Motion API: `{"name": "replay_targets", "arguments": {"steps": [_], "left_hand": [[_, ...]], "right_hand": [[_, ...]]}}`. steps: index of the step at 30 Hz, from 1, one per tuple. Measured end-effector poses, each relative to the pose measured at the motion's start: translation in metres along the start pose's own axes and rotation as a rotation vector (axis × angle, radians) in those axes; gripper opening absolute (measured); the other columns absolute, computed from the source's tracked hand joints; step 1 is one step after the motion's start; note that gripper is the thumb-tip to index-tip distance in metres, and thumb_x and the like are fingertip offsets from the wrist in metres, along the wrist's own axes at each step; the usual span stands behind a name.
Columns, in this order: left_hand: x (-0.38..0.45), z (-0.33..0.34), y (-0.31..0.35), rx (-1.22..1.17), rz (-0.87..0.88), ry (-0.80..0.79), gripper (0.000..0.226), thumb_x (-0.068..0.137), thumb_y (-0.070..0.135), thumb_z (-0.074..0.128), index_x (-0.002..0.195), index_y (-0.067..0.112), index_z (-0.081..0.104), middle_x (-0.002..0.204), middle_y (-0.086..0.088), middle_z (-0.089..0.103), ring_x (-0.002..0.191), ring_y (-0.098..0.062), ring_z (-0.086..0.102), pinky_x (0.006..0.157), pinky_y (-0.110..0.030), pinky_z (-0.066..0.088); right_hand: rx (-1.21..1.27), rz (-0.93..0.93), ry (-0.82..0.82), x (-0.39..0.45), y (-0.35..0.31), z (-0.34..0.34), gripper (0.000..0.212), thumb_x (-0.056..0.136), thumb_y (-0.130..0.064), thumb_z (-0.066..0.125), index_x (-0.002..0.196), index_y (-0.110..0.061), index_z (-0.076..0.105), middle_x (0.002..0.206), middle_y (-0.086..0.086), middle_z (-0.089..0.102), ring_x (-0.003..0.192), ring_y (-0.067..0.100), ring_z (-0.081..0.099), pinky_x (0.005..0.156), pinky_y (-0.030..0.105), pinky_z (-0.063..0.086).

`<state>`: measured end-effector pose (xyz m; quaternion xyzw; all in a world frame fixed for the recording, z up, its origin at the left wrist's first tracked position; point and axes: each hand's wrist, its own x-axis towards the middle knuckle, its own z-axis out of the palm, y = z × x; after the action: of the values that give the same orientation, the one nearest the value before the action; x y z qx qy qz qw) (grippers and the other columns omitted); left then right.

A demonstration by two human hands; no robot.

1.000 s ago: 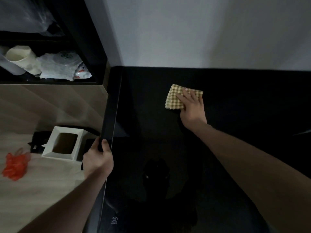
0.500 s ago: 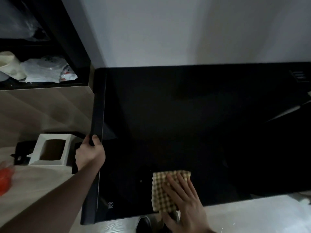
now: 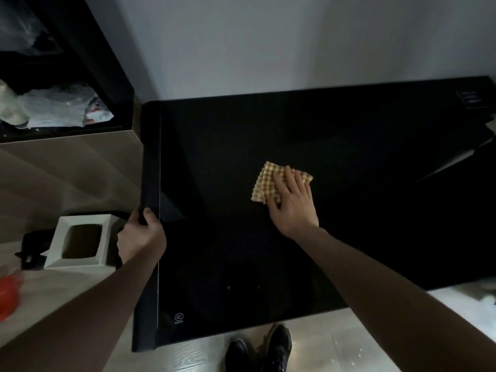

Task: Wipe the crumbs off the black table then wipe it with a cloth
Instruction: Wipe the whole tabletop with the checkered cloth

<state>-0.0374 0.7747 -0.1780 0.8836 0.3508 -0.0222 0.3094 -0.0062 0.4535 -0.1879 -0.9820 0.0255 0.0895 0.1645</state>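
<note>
Your right hand (image 3: 292, 204) has its fingers straight and slightly spread, pressing flat on the cloth (image 3: 271, 183); nothing is curled round it. The cloth is a folded yellow checked piece lying mid-table on the black table (image 3: 349, 146), most of it showing past your fingertips on the far-left side. Your left hand (image 3: 142, 234) has its fingers wrapped over the table's left edge, thumb on top, gripping it to steady.

What changed: half a second ago the cloth and right hand were at the near edge of the table; a second ago they were far back toward the wall. Now they're at the middle again, so you're running back-and-forth strokes. Left hand hasn't left the edge. I judge this as the cloth-wiping stage, well underway; crumbs can't be made out on the dark surface.

Counts: one cloth, one table, two hands. Off the table to the left: one white box (image 3: 80, 242) with an open window, one orange thing (image 3: 8, 294), blurred. On the shelf: white plastic bags (image 3: 59, 108), number unclear. Two black shoes (image 3: 260, 350) below the near edge.
</note>
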Motion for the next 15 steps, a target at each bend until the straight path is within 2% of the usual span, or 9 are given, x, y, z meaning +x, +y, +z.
{"name": "replay_targets", "arguments": {"steps": [3,7,9,11,12,14,15], "left_hand": [[-0.001,0.000,0.001,0.004,0.006,0.005,0.048,0.102,0.049,0.032,0.127,0.022,0.063,0.123,-0.024,0.067,0.116,-0.050,0.059,0.096,-0.054,0.048],[-0.004,-0.002,0.005,0.007,-0.017,0.007,0.049,0.102,0.049,0.033,0.130,0.020,0.062,0.122,-0.027,0.066,0.114,-0.052,0.059,0.094,-0.055,0.049],[-0.005,-0.004,0.007,0.020,-0.028,-0.005,0.049,0.103,0.049,0.033,0.133,0.022,0.060,0.123,-0.028,0.066,0.114,-0.053,0.059,0.094,-0.056,0.049],[-0.007,-0.006,0.011,0.029,-0.029,-0.014,0.047,0.103,0.048,0.033,0.132,0.022,0.060,0.122,-0.028,0.066,0.114,-0.052,0.059,0.093,-0.057,0.048],[-0.008,-0.007,0.012,0.029,-0.029,-0.014,0.047,0.103,0.047,0.033,0.131,0.022,0.060,0.123,-0.027,0.066,0.114,-0.052,0.059,0.093,-0.057,0.048],[-0.008,-0.008,0.013,0.017,-0.035,-0.011,0.047,0.103,0.046,0.034,0.134,0.022,0.060,0.126,-0.026,0.065,0.116,-0.052,0.058,0.095,-0.058,0.048],[-0.008,-0.008,0.013,0.015,-0.040,-0.013,0.047,0.104,0.045,0.035,0.136,0.022,0.059,0.127,-0.025,0.065,0.118,-0.052,0.057,0.096,-0.059,0.047]], "right_hand": [[0.024,-0.077,0.034,-0.022,0.000,0.002,0.059,0.107,-0.029,0.044,0.163,-0.028,0.026,0.174,-0.001,0.010,0.161,0.022,0.003,0.130,0.048,0.013],[0.130,-0.219,0.033,-0.121,0.014,0.012,0.067,0.099,-0.009,0.053,0.159,-0.034,0.035,0.169,-0.010,0.026,0.159,0.009,0.013,0.131,0.037,0.014],[0.198,-0.276,-0.004,-0.177,0.019,0.016,0.060,0.100,-0.014,0.049,0.156,-0.035,0.041,0.166,-0.013,0.032,0.158,0.004,0.016,0.130,0.036,0.019],[0.211,-0.370,-0.034,-0.219,0.023,0.016,0.051,0.100,-0.026,0.051,0.150,-0.037,0.052,0.161,-0.016,0.042,0.153,0.004,0.031,0.125,0.033,0.030],[0.229,-0.371,-0.044,-0.231,0.025,0.011,0.047,0.099,-0.031,0.054,0.145,-0.042,0.056,0.156,-0.020,0.048,0.147,0.002,0.042,0.120,0.027,0.036],[0.323,-0.219,-0.078,-0.229,0.025,-0.008,0.049,0.095,-0.034,0.057,0.138,-0.057,0.056,0.141,-0.030,0.058,0.129,-0.009,0.056,0.107,0.016,0.046],[0.387,-0.134,-0.077,-0.217,0.024,-0.018,0.052,0.095,-0.030,0.057,0.135,-0.062,0.055,0.136,-0.032,0.061,0.123,-0.013,0.058,0.103,0.017,0.049]]}}
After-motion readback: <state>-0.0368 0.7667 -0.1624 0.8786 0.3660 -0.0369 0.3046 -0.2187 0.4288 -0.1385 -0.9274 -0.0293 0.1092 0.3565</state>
